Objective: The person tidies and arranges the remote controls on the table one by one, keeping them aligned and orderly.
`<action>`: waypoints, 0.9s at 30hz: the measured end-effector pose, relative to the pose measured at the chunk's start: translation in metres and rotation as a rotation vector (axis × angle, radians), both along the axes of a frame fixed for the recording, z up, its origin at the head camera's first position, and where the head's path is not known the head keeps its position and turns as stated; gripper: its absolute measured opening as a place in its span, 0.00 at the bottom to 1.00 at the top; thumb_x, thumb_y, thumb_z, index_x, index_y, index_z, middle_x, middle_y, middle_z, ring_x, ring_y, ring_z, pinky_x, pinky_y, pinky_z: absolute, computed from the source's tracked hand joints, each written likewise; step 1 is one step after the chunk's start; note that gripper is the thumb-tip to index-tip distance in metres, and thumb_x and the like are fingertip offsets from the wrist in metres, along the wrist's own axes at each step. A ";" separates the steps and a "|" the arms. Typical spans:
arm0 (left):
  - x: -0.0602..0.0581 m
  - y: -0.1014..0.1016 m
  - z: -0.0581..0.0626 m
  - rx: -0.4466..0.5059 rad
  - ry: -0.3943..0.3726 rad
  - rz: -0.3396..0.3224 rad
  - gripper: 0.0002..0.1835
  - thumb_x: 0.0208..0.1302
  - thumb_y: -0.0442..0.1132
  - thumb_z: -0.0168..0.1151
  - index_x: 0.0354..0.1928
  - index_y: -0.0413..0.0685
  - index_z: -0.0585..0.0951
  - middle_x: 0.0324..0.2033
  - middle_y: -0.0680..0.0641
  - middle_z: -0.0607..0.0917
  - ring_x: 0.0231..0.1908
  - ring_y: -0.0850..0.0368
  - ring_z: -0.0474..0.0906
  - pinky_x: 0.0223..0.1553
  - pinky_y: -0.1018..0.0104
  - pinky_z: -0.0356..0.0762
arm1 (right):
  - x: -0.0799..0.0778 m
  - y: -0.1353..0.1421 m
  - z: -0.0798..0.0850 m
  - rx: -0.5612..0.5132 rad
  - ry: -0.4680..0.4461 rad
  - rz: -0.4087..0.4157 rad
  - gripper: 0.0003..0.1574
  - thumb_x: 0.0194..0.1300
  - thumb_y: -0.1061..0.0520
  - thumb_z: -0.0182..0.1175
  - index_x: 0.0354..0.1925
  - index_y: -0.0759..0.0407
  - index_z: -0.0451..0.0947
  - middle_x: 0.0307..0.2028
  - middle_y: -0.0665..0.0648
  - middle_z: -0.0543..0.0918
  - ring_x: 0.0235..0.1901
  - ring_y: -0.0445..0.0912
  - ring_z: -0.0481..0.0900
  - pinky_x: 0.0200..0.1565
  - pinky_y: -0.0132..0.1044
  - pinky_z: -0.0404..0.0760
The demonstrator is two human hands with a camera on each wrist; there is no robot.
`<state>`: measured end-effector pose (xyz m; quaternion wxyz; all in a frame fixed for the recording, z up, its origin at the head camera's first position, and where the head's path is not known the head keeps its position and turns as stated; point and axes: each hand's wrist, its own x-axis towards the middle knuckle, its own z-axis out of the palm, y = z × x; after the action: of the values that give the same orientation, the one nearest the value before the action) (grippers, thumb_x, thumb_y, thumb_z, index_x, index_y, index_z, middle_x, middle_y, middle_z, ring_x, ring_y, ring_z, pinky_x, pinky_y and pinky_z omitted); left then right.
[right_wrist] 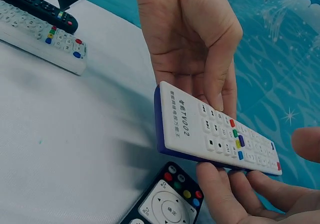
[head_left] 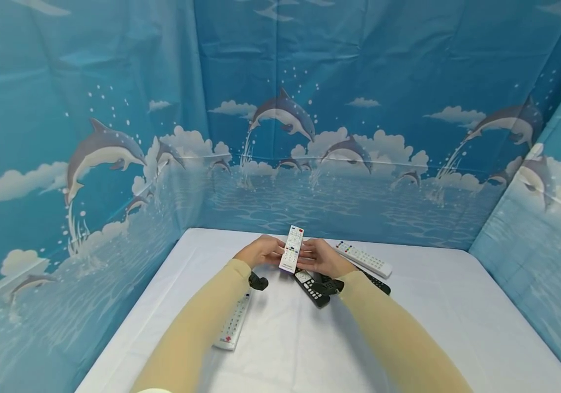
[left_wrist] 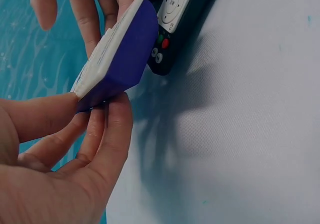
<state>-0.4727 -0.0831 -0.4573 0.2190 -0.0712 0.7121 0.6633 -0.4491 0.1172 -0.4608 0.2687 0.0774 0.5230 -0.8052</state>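
A white remote control [head_left: 291, 250] with a purple-blue back is held above the table between both hands. My left hand [head_left: 262, 251] pinches its edge, thumb on the button face and fingers beneath, as the left wrist view shows. From the other side, my right hand [head_left: 328, 257] touches the remote's lower edge with extended fingers [right_wrist: 215, 189]; its thumb stands off the remote. In the right wrist view the remote's buttons and printed end [right_wrist: 182, 119] face up. Just below lies a black remote control [head_left: 313, 292] with a white button pad.
A silver-white remote control [head_left: 233, 326] lies under the left forearm. Right of the hands are a long white remote control [head_left: 365, 258] and a black remote control [head_left: 377, 283], partly hidden. White cloth covers the table [head_left: 280, 349]; dolphin-printed curtains [head_left: 280, 202] hang around it.
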 end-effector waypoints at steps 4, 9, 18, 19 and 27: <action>0.003 -0.001 0.006 -0.024 0.004 -0.011 0.23 0.67 0.22 0.57 0.63 0.34 0.77 0.53 0.36 0.80 0.46 0.46 0.83 0.43 0.56 0.84 | 0.003 0.000 0.006 0.016 0.021 -0.004 0.30 0.79 0.56 0.46 0.72 0.68 0.59 0.66 0.70 0.66 0.64 0.63 0.70 0.59 0.51 0.77; 0.009 -0.003 0.011 -0.030 0.019 -0.032 0.24 0.65 0.21 0.58 0.64 0.34 0.76 0.52 0.36 0.80 0.46 0.46 0.83 0.44 0.55 0.84 | 0.008 0.000 0.009 0.038 0.031 0.007 0.30 0.77 0.56 0.49 0.71 0.66 0.60 0.65 0.71 0.68 0.62 0.64 0.73 0.57 0.53 0.78; 0.024 -0.009 0.023 -0.083 0.073 -0.099 0.33 0.64 0.22 0.59 0.72 0.41 0.69 0.46 0.38 0.85 0.41 0.47 0.86 0.45 0.51 0.84 | 0.023 0.000 0.021 0.033 0.039 0.036 0.35 0.75 0.57 0.52 0.74 0.58 0.52 0.65 0.75 0.65 0.62 0.66 0.72 0.59 0.54 0.77; 0.026 -0.009 0.024 -0.083 0.077 -0.108 0.34 0.64 0.22 0.60 0.72 0.42 0.69 0.45 0.38 0.85 0.40 0.47 0.86 0.46 0.50 0.84 | 0.025 0.000 0.022 0.036 0.043 0.044 0.36 0.75 0.56 0.52 0.75 0.58 0.52 0.65 0.75 0.65 0.62 0.66 0.72 0.59 0.54 0.77; 0.047 -0.016 0.033 -0.136 0.137 -0.160 0.33 0.63 0.22 0.61 0.71 0.42 0.69 0.43 0.39 0.85 0.40 0.48 0.86 0.42 0.52 0.85 | 0.043 -0.004 0.027 -0.012 0.032 0.042 0.38 0.75 0.56 0.53 0.75 0.58 0.50 0.66 0.75 0.63 0.63 0.68 0.70 0.58 0.58 0.76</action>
<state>-0.4255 -0.0988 -0.4246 0.2166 0.0168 0.7720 0.5973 -0.4065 0.1135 -0.4335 0.2776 0.0517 0.5239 -0.8036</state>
